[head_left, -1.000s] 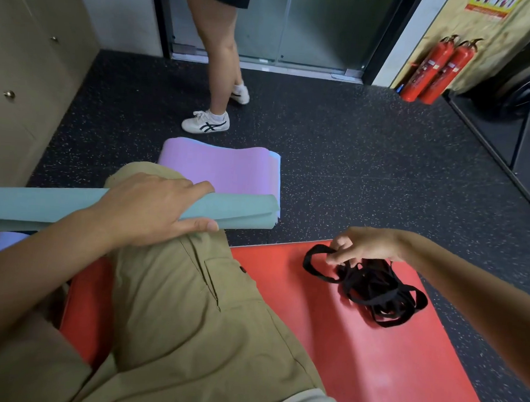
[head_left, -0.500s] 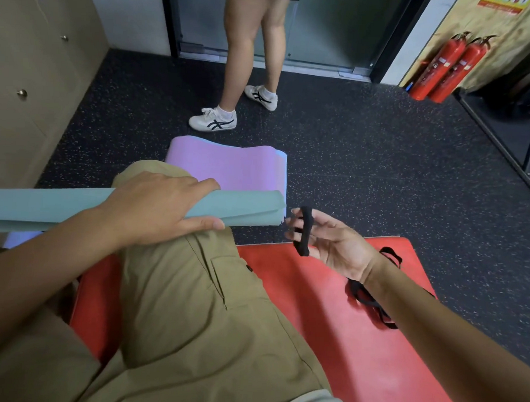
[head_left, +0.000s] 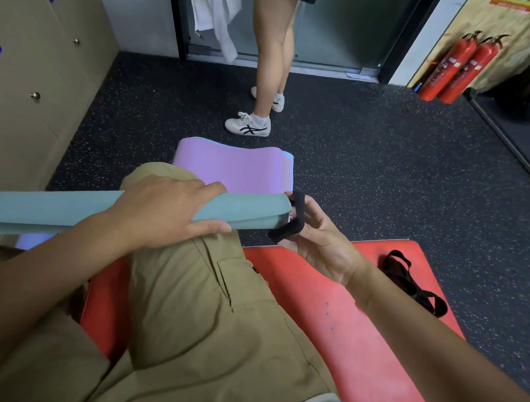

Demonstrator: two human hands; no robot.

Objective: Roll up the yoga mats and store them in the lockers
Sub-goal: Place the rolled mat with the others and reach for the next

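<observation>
Teal rolled mat (head_left: 75, 209), smooth tight tube, lies across knee at 9 o'clock; left hand (head_left: 163, 210) wraps it; right hand (head_left: 319, 242) pinches black strap (head_left: 288, 223) at its 3 o'clock end; locker (head_left: 29, 78) labels unreadable

Dark speckled floor (head_left: 366, 150) fills the middle of the frame. A purple mat (head_left: 228, 169) lies on it at centre, a red mat (head_left: 358, 341) at lower right, two extinguishers (head_left: 457, 69) standing upper right.
</observation>
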